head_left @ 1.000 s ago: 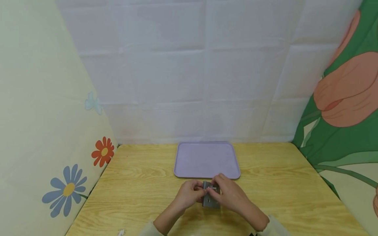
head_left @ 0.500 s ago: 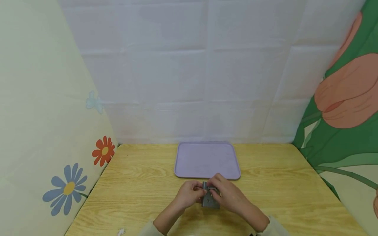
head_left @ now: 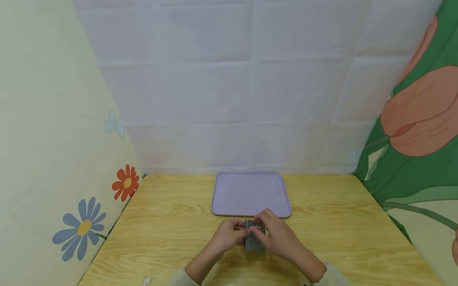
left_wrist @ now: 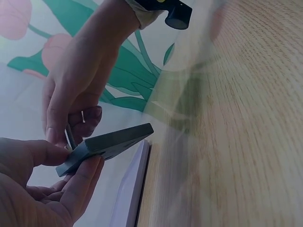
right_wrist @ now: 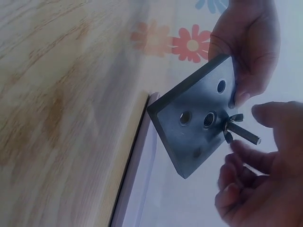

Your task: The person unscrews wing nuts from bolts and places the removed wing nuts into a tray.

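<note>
Pinching the gray plate [right_wrist: 189, 142] by one edge, the left hand [head_left: 228, 235] holds it; the right hand [head_left: 282, 237] curls around the wing nut [right_wrist: 228, 135]; can't tell if gripping.

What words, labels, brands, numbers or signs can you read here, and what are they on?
None can be read.
Metal plate: holes, no visible lettering.
Purple tray: no visible marking.
Side walls: pictures such as flowers, no words.
Black device near the right sleeve: a yellow mark, cut off and unreadable.
</note>
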Demonstrator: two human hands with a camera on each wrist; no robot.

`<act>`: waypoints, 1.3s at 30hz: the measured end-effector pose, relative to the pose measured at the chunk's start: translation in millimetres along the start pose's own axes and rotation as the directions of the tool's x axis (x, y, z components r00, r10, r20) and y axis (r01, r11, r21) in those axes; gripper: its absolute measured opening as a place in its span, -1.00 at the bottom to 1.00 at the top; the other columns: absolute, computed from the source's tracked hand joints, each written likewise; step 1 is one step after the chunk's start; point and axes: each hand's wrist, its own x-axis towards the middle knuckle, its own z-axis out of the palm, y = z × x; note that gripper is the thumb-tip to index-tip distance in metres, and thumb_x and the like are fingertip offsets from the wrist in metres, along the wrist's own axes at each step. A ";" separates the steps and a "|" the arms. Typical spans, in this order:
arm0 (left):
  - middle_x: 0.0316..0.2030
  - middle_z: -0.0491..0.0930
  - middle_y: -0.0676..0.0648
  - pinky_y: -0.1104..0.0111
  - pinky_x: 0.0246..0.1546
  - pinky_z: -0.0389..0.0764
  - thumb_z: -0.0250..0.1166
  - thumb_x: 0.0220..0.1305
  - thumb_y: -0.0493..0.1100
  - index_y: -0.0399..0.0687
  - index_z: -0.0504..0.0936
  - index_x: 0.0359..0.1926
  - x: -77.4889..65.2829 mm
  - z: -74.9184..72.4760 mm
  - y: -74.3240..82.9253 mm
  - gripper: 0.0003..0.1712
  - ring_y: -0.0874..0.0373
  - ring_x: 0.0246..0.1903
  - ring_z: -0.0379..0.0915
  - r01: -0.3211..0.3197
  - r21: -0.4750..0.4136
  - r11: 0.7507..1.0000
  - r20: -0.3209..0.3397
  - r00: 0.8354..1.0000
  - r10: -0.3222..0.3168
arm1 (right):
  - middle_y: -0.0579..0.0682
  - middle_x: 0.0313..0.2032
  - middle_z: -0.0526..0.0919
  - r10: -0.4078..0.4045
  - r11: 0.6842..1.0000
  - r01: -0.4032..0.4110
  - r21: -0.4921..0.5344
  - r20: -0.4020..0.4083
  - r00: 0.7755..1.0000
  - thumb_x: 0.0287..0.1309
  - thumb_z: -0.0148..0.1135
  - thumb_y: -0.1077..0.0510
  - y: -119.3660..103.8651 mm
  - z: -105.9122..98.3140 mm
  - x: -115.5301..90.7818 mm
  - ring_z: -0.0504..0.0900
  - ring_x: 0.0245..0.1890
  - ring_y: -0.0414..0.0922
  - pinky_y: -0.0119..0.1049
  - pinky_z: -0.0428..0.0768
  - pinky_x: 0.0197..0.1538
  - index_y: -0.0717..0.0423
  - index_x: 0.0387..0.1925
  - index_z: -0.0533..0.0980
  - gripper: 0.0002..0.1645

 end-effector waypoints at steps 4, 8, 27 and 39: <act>-0.35 0.66 -0.07 0.27 -0.37 0.77 0.29 0.23 -0.35 -0.41 0.64 -0.10 0.1 -0.2 0.4 -0.76 0.15 -0.35 0.63 0.002 0.008 1.000 -0.001 1.000 -0.002 | -0.24 -0.28 0.52 0.077 0.996 -0.077 -0.037 -0.001 0.997 0.21 0.40 -0.06 -0.5 -0.6 1.2 0.54 -0.30 -0.27 -0.34 0.58 -0.28 -0.04 -0.26 0.58 -0.77; -0.35 0.66 -0.07 0.27 -0.38 0.77 0.31 0.22 -0.36 -0.40 0.63 -0.13 -0.3 0.4 0.6 -0.79 0.15 -0.36 0.63 0.002 0.011 1.000 -0.007 1.000 -0.002 | -0.26 -0.31 0.49 0.084 0.995 -0.083 -0.055 0.018 0.996 0.18 0.42 -0.06 0.4 -0.6 1.0 0.52 -0.32 -0.28 -0.36 0.57 -0.30 -0.06 -0.31 0.57 -0.78; -0.33 0.66 -0.09 0.29 -0.38 0.77 0.30 0.23 -0.38 -0.42 0.63 -0.10 0.3 -0.9 -1.3 -0.77 0.16 -0.36 0.63 0.002 0.008 1.000 -0.010 1.000 -0.002 | -0.16 -0.26 0.53 -0.017 1.000 0.018 -0.016 0.050 0.999 0.07 0.48 0.19 1.0 0.7 2.0 0.55 -0.29 -0.26 -0.35 0.60 -0.27 0.03 -0.15 0.58 -0.70; -0.36 0.66 -0.06 0.28 -0.38 0.77 0.29 0.22 -0.37 -0.40 0.64 -0.10 0.4 -1.3 -1.3 -0.77 0.17 -0.37 0.63 -0.002 -0.009 1.000 -0.005 1.000 0.002 | -0.18 -0.24 0.53 -0.156 0.988 0.156 -0.006 0.012 0.988 0.03 0.47 0.33 7.1 3.7 1.5 0.55 -0.27 -0.30 -0.36 0.64 -0.22 0.00 -0.18 0.61 -0.68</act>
